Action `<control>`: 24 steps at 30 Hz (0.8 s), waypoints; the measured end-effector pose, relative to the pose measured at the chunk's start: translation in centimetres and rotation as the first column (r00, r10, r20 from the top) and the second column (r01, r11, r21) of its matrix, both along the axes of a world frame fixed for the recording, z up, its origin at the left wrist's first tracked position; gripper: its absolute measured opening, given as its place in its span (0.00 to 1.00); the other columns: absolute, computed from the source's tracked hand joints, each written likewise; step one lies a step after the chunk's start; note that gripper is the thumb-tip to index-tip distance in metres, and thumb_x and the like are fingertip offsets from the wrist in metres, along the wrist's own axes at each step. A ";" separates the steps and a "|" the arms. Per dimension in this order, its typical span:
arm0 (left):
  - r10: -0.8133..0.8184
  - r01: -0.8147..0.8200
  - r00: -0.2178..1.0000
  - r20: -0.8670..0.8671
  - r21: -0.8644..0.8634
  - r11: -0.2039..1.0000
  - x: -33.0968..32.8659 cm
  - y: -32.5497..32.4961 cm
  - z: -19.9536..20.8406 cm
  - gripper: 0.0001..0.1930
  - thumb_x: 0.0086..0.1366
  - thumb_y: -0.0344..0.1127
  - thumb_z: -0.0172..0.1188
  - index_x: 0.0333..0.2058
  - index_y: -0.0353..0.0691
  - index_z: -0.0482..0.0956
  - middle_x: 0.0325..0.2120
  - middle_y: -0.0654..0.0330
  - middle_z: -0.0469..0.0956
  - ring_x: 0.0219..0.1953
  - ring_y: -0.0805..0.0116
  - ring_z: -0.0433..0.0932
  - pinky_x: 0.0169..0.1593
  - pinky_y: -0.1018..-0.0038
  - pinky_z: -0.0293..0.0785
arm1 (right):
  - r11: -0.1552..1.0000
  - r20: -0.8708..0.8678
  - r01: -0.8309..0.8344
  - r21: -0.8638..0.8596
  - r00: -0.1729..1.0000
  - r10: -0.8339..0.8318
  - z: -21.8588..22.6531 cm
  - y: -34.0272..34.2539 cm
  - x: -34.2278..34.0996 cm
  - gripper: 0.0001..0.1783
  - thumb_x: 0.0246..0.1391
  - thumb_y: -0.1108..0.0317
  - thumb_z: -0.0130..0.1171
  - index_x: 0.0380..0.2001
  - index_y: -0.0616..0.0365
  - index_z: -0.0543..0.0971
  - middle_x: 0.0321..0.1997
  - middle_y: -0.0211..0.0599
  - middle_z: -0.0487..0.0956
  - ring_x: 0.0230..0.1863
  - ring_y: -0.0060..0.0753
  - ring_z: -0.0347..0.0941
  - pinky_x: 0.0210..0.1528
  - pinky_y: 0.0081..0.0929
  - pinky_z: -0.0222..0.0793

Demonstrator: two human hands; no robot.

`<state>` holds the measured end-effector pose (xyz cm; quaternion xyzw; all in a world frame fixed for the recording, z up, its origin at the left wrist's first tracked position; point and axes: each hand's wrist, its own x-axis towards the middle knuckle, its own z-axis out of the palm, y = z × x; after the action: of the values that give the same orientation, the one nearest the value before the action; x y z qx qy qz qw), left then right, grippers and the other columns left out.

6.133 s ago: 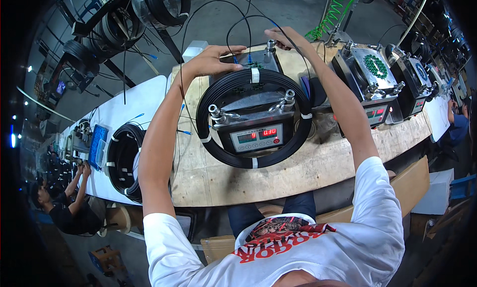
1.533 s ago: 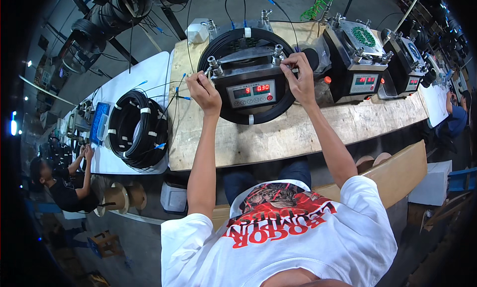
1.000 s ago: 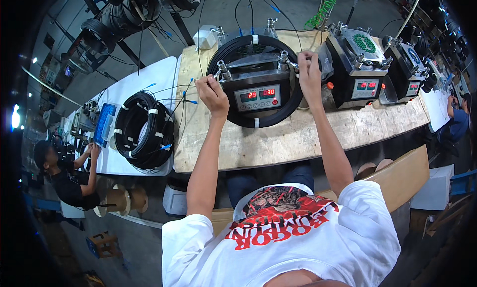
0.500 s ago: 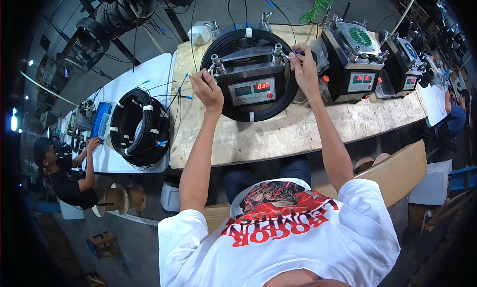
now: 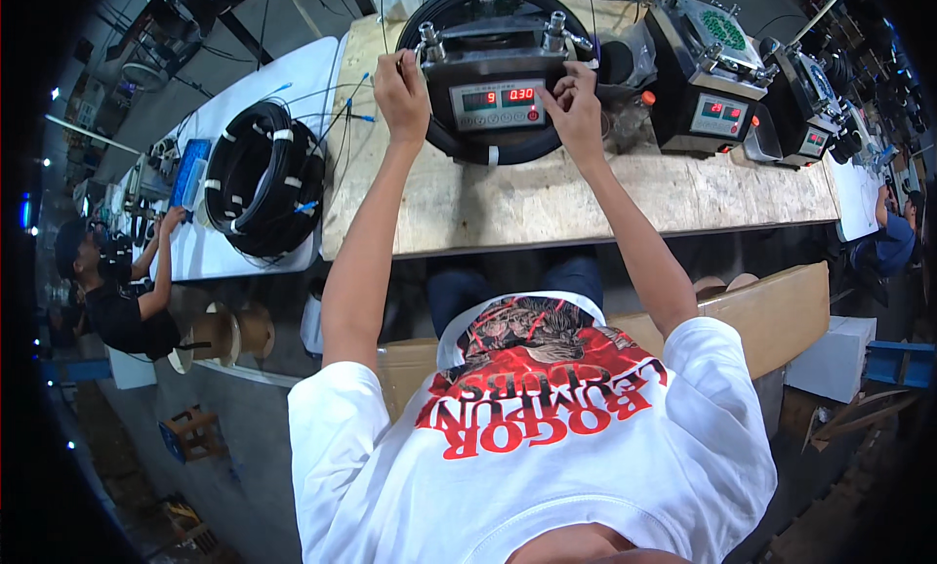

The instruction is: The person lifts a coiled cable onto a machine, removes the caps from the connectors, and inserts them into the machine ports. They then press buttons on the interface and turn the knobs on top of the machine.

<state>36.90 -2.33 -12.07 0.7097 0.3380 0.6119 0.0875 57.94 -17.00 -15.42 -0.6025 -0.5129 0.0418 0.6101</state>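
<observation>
A metal polishing machine (image 5: 488,66) with a lit red display panel (image 5: 501,105) stands before me on the bench. Round it rests a coil of black cable (image 5: 493,155), bound with white tape. My left hand (image 5: 402,100) is closed, fingertips beside the clamp post (image 5: 430,45) at the machine's left; what they pinch is hidden. My right hand (image 5: 576,110) is at the panel's right edge, holding nothing visible, with the thumb stretched toward the buttons and the other fingers bent. Just above it is the right clamp post (image 5: 554,32).
Two similar machines (image 5: 708,86) (image 5: 805,100) stand to the right, beyond a small bottle with a red cap (image 5: 646,100). More black cable coils (image 5: 264,188) lie on the white table (image 5: 293,71) at left. A co-worker (image 5: 122,281) works there; another person (image 5: 896,222) is far right.
My right hand has come off the right clamp post down to the display panel. The panel's left readout has lit up. My left hand stays by the left clamp post. The view has shifted.
</observation>
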 end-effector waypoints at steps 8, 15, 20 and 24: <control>-0.034 0.035 0.999 0.007 -0.045 0.998 -0.6 -0.4 0.4 0.11 0.72 0.37 0.53 0.34 0.34 0.70 0.21 0.51 0.71 0.24 0.54 0.70 0.30 0.61 0.64 | 0.983 0.533 0.094 -0.156 0.846 0.004 0.1 -0.9 -1.2 0.33 0.45 0.63 0.71 0.55 0.51 0.70 0.44 0.43 0.67 0.46 0.48 0.69 0.50 0.40 0.67; -0.041 0.042 0.999 0.027 -0.037 0.998 -0.5 -0.4 0.3 0.10 0.72 0.36 0.54 0.34 0.35 0.70 0.20 0.51 0.72 0.23 0.53 0.71 0.30 0.60 0.64 | 0.970 0.591 0.158 -0.183 0.806 -0.020 0.0 -0.6 -1.5 0.31 0.44 0.63 0.72 0.52 0.54 0.70 0.42 0.42 0.67 0.47 0.46 0.67 0.51 0.39 0.65; -0.052 0.053 0.998 0.021 -0.047 0.998 -0.8 -0.5 0.9 0.10 0.72 0.36 0.54 0.35 0.35 0.71 0.21 0.50 0.73 0.23 0.53 0.72 0.30 0.61 0.65 | 0.963 0.639 0.188 -0.193 0.769 -0.022 0.2 -0.3 -1.4 0.27 0.43 0.64 0.71 0.44 0.58 0.68 0.41 0.42 0.65 0.46 0.45 0.66 0.46 0.37 0.62; -0.102 0.097 0.994 -0.037 -0.119 0.988 -1.5 -1.0 1.8 0.11 0.72 0.37 0.53 0.35 0.34 0.71 0.22 0.50 0.74 0.23 0.57 0.72 0.29 0.64 0.65 | 0.962 0.658 0.193 -0.192 0.752 -0.020 0.3 -0.6 -1.4 0.27 0.44 0.64 0.70 0.43 0.59 0.67 0.41 0.44 0.65 0.45 0.45 0.65 0.45 0.38 0.61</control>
<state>35.37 -3.30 -10.25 0.7324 0.3392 0.5704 0.1522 56.58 -17.60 -15.09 -0.6791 -0.6477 -0.1413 0.3151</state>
